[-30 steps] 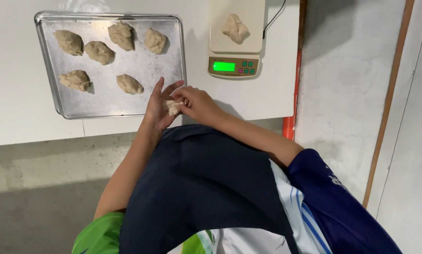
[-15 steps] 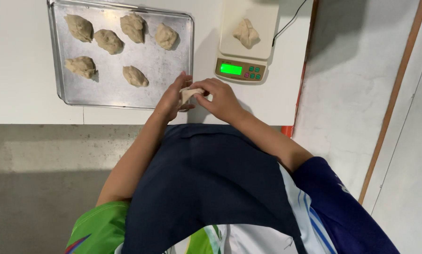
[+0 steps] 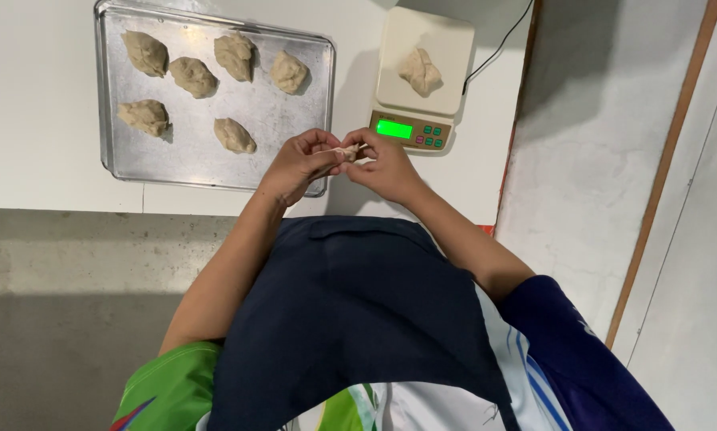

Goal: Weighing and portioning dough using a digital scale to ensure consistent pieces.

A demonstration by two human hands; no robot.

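Nearest the camera, a dark blue apron (image 3: 350,319) hangs over the person's front, with a green sleeve at one shoulder and a blue sleeve at the other. Both forearms reach out from it to the near edge of the white table (image 3: 39,120), where the hands meet above that edge. The left hand (image 3: 295,164) is curled, fingers bent inward, and the right hand (image 3: 382,164) is curled the same way opposite it; between their fingertips they pinch a small piece of dough (image 3: 347,151), each hand gripping one side of it. Just beyond the left hand lies a metal baking tray (image 3: 287,132), its near right corner partly hidden by that hand. Six rough dough lumps sit on it, two in the near row and four in the far row, all apart from each other. Just beyond the right hand, beside the tray's right rim, stands a small kitchen scale (image 3: 422,96) with a lit green display facing the person. One dough lump (image 3: 420,70) rests on its pale platform. A dark cable (image 3: 502,44) runs from the scale toward the table's far right corner.
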